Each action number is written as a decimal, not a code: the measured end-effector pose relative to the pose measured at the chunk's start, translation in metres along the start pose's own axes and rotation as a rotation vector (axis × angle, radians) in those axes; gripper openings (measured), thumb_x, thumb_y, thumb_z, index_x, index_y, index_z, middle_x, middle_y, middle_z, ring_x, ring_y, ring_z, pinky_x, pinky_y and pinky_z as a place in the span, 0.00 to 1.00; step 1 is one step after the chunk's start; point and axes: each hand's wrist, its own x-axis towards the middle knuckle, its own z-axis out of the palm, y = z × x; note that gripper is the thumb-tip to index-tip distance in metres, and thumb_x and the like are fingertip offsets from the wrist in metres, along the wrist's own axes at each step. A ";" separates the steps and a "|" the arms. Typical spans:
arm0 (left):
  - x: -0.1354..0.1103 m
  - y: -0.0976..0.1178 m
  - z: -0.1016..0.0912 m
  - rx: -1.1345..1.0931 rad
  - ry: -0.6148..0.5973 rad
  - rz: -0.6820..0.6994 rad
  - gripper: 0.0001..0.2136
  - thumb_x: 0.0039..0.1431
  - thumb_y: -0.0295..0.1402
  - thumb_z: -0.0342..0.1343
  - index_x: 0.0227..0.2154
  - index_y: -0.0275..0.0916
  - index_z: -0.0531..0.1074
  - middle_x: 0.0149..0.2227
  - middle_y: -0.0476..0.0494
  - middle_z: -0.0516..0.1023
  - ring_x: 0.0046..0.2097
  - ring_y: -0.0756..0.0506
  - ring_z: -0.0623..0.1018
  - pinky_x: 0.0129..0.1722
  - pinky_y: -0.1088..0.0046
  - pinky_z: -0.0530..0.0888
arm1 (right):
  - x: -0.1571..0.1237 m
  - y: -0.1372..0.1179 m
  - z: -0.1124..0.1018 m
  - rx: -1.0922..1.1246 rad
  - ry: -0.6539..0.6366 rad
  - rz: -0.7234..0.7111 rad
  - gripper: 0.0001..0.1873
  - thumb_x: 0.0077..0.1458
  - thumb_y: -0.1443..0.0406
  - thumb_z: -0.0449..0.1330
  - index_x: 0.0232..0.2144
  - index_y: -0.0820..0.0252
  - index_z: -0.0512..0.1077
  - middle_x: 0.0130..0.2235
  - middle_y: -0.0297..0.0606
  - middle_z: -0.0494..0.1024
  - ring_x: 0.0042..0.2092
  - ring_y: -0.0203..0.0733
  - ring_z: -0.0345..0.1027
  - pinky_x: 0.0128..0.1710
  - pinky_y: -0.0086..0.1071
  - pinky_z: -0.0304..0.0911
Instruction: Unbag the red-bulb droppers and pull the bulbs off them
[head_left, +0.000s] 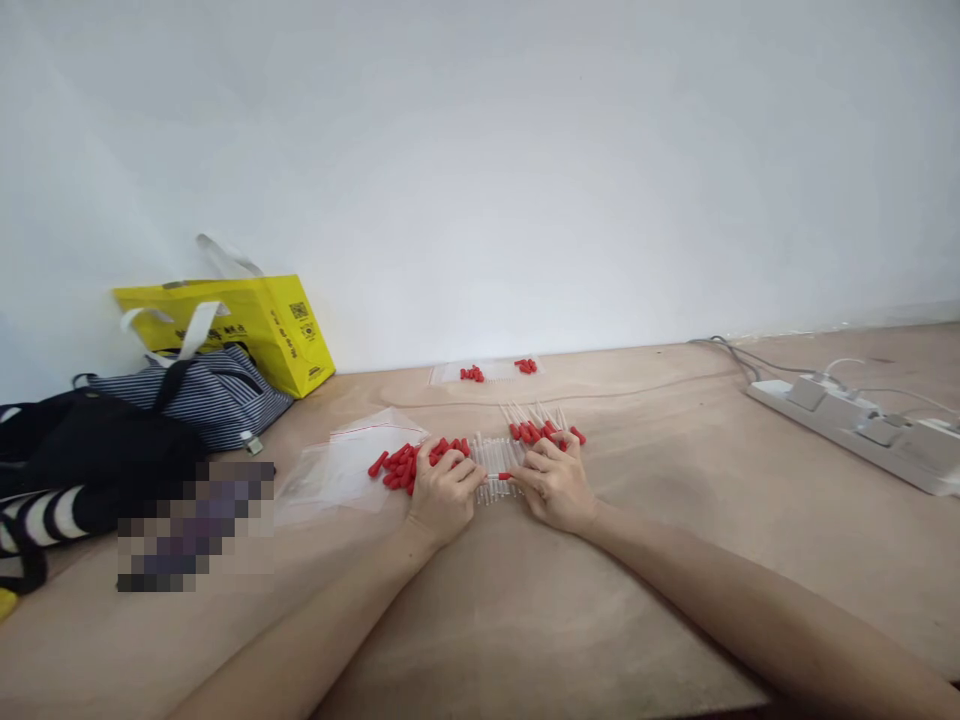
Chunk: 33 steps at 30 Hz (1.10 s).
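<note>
My left hand [448, 487] is closed around a slim clear dropper tube, mostly hidden by the fingers. My right hand [553, 484] pinches a small red rubber bulb [505, 477], which meets the tube's end between the two hands. Beneath them lies a row of clear dropper tubes [491, 453], side by side on the table. A heap of loose red bulbs [401, 467] sits against my left hand. Just beyond my right hand are several droppers with red bulbs [532, 430] on them, their thin tubes pointing away.
Clear plastic bags [345, 465] lie left of the bulbs. Another bag with red bulbs [472, 374] rests near the wall. A yellow bag [300, 340], a striped bag [232, 395] and black cloth [97, 450] occupy the left. A white power strip [840, 435] with plugs and cables is at right.
</note>
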 end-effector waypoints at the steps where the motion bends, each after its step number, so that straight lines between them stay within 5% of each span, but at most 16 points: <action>1: -0.001 -0.002 0.000 -0.008 -0.003 -0.003 0.08 0.55 0.27 0.47 0.26 0.42 0.71 0.23 0.51 0.75 0.32 0.48 0.71 0.49 0.56 0.54 | -0.001 0.001 -0.001 0.002 -0.009 0.006 0.09 0.50 0.67 0.53 0.25 0.54 0.72 0.22 0.32 0.68 0.33 0.37 0.56 0.44 0.40 0.40; 7: -0.014 -0.023 -0.006 0.008 0.077 -0.163 0.09 0.54 0.25 0.47 0.24 0.41 0.71 0.25 0.50 0.76 0.32 0.47 0.71 0.44 0.59 0.57 | -0.010 0.024 -0.010 -0.011 0.043 0.274 0.11 0.54 0.64 0.50 0.28 0.54 0.73 0.27 0.34 0.72 0.35 0.38 0.59 0.45 0.38 0.39; 12: -0.009 -0.021 -0.010 -0.115 0.114 -0.314 0.10 0.57 0.32 0.46 0.28 0.41 0.72 0.29 0.46 0.75 0.36 0.45 0.71 0.39 0.65 0.64 | -0.007 0.041 -0.010 0.000 0.063 0.468 0.11 0.54 0.59 0.51 0.33 0.52 0.73 0.32 0.34 0.73 0.38 0.39 0.61 0.44 0.37 0.40; 18: 0.019 -0.022 -0.014 -0.441 -0.190 -0.645 0.10 0.55 0.30 0.44 0.28 0.38 0.71 0.30 0.46 0.76 0.33 0.48 0.74 0.34 0.72 0.69 | -0.007 0.068 -0.012 -0.031 0.049 0.817 0.13 0.49 0.55 0.53 0.28 0.58 0.69 0.28 0.35 0.74 0.35 0.43 0.62 0.41 0.39 0.42; 22: 0.036 -0.027 -0.007 -0.499 -0.365 -0.734 0.08 0.51 0.30 0.48 0.26 0.37 0.71 0.27 0.46 0.77 0.29 0.49 0.75 0.29 0.76 0.69 | -0.009 0.073 -0.014 -0.038 -0.034 0.847 0.12 0.46 0.54 0.55 0.24 0.56 0.69 0.27 0.34 0.74 0.36 0.44 0.62 0.41 0.40 0.42; 27: 0.053 -0.024 0.008 -0.413 -0.441 -0.735 0.06 0.46 0.28 0.50 0.25 0.37 0.72 0.21 0.47 0.76 0.25 0.49 0.74 0.25 0.76 0.67 | -0.008 0.072 -0.011 -0.072 -0.091 0.848 0.12 0.46 0.54 0.55 0.23 0.55 0.70 0.26 0.34 0.74 0.36 0.44 0.62 0.39 0.39 0.44; 33: 0.061 -0.018 0.017 -0.254 -0.481 -0.711 0.07 0.41 0.25 0.52 0.27 0.36 0.71 0.26 0.40 0.77 0.30 0.43 0.75 0.27 0.72 0.67 | -0.008 0.073 -0.008 -0.099 -0.124 0.818 0.12 0.48 0.56 0.53 0.22 0.55 0.71 0.27 0.35 0.75 0.36 0.44 0.62 0.39 0.38 0.44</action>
